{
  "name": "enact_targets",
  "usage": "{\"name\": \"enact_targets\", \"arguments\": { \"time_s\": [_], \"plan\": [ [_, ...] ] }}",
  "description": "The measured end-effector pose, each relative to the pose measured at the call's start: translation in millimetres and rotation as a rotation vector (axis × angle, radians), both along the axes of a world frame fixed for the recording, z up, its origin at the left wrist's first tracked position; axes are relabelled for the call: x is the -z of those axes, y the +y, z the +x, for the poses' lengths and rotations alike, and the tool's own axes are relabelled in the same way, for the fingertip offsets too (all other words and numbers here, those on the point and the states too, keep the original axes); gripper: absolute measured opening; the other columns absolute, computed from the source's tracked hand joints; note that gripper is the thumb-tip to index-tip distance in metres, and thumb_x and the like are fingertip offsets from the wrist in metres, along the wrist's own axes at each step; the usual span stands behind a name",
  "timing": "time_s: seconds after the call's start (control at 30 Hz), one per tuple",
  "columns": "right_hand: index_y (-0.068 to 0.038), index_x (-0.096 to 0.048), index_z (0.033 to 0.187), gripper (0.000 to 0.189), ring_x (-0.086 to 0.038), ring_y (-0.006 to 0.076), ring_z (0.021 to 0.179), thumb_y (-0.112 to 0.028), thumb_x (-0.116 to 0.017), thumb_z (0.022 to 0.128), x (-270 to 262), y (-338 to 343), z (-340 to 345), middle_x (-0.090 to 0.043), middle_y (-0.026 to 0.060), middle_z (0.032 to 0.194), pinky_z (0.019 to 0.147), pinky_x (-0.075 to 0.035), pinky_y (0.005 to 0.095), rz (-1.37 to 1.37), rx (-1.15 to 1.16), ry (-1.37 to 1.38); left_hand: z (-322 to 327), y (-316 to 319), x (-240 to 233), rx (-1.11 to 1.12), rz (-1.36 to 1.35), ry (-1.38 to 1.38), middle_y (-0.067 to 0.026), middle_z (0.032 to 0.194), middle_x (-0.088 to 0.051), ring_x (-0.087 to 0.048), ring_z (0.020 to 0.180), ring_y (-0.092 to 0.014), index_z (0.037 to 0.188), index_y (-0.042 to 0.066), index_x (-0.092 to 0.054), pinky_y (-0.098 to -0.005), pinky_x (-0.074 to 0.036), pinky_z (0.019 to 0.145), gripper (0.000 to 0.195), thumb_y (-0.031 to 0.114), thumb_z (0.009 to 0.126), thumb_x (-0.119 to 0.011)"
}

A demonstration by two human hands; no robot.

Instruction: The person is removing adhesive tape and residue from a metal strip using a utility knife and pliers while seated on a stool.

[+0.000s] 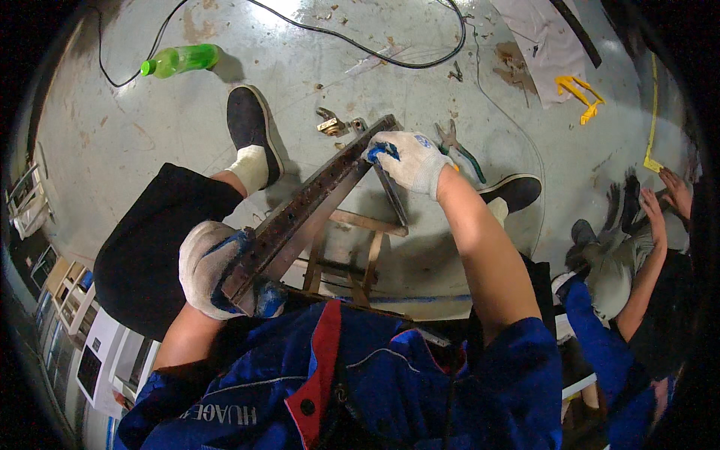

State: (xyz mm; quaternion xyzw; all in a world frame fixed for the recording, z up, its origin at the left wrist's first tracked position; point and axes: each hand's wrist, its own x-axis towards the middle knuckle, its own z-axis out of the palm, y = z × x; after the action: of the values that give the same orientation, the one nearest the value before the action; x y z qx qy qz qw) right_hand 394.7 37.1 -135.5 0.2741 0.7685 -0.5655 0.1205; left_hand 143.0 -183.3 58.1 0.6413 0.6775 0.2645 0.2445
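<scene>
A long, rusty steel bar [309,197] with a row of small holes runs diagonally from my lap to above the floor. My left hand [211,270], in a white glove with blue coating, grips its near end. Near the far end, my gloved right hand [408,160] is closed on the bar, its fingertips partly hidden. A second, thinner metal bar [392,197] slants down from below that hand. Beneath the steel bar stands a small wooden stool frame [368,225]. Pliers with dark green handles [464,151] lie just right of my right hand.
A brass-coloured metal clamp [332,125] lies beyond the bar. Farther off are a green bottle [183,60] on its side, a black cable [337,32], a yellow strap [582,95] and a white sheet [534,34]. At right, another person's hands [655,208] are near a yellow strip [652,124].
</scene>
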Motion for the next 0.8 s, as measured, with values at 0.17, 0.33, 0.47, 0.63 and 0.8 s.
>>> {"name": "enact_targets", "arguments": {
  "time_s": [0.17, 0.33, 0.47, 0.63, 0.8],
  "plan": [
    [-0.009, -0.070, 0.111, 0.028, -0.065, 0.0448, 0.100, -0.029, -0.061, 0.095, 10, -6, 4, -0.070, 0.0226, 0.105, 0.086, -0.053, 0.0486, 0.016, -0.008, 0.029, 1, -1, -2, 0.029, 0.005, 0.012, -0.0196, 0.099, -0.067, -0.067, 0.087, -0.040, 0.116, 0.003, -0.066, -0.0506, -0.054, 0.085, 0.059, 0.029, 0.068, -0.087],
    [-0.006, -0.069, 0.110, 0.030, -0.064, 0.0453, 0.098, -0.031, -0.059, 0.096, 1, -4, 2, -0.069, 0.0231, 0.104, 0.086, -0.052, 0.0474, -0.049, 0.035, 0.023, -3, -5, 0, 0.066, -0.020, 0.073, -0.0188, 0.098, -0.066, -0.067, 0.085, -0.039, 0.114, 0.003, -0.067, -0.0499, -0.054, 0.080, 0.057, 0.028, 0.067, -0.087],
    [-0.005, -0.068, 0.110, 0.031, -0.064, 0.0449, 0.099, -0.031, -0.060, 0.095, -3, 0, 0, -0.069, 0.0226, 0.106, 0.088, -0.052, 0.0477, -0.088, -0.034, 0.037, 0, 3, 0, 0.085, -0.007, 0.048, -0.0177, 0.095, -0.066, -0.066, 0.082, -0.038, 0.110, 0.003, -0.069, -0.0483, -0.053, 0.076, 0.053, 0.026, 0.065, -0.086],
    [-0.006, -0.068, 0.111, 0.029, -0.065, 0.0429, 0.101, -0.029, -0.061, 0.094, -1, -9, 1, -0.069, 0.0208, 0.108, 0.089, -0.051, 0.0485, 0.012, -0.067, 0.113, 3, 5, -3, 0.117, -0.003, 0.077, -0.0165, 0.092, -0.066, -0.066, 0.079, -0.037, 0.107, 0.003, -0.069, -0.0466, -0.052, 0.072, 0.050, 0.023, 0.065, -0.085],
    [-0.013, -0.068, 0.113, 0.026, -0.067, 0.0359, 0.106, -0.031, -0.060, 0.096, -21, -14, -8, -0.072, 0.0136, 0.112, 0.096, -0.047, 0.0471, 0.105, -0.145, 0.140, 4, 3, 1, 0.072, 0.046, 0.010, -0.0182, 0.092, -0.066, -0.066, 0.079, -0.038, 0.109, 0.002, -0.067, -0.0470, -0.053, 0.071, 0.048, 0.023, 0.069, -0.084]
  ]
}}
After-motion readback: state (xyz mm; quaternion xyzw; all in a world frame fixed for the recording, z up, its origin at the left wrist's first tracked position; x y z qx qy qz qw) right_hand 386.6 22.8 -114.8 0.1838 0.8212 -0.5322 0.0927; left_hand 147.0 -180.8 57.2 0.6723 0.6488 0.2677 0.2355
